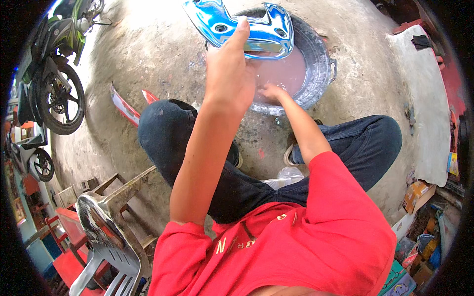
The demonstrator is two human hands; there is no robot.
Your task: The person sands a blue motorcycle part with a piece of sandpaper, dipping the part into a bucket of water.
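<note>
My left hand [231, 63] grips a glossy blue and silver fairing-like panel [255, 31] with bolt holes, its thumb on the panel's face. The panel is held up over the left and far part of a round black tub [320, 74]. Murky pinkish water [283, 70] fills the tub's bottom. My right hand [272, 92] reaches over the tub's near rim, fingers at the water's surface; its fingertips are partly hidden, and whether it holds anything does not show.
Two red and white curved panels [124, 105] lie on the concrete floor by my left knee. Motorcycles [59, 88] stand at the left. A grey plastic chair [111, 236] is at the lower left. A cardboard box [418, 196] and clutter lie at the right.
</note>
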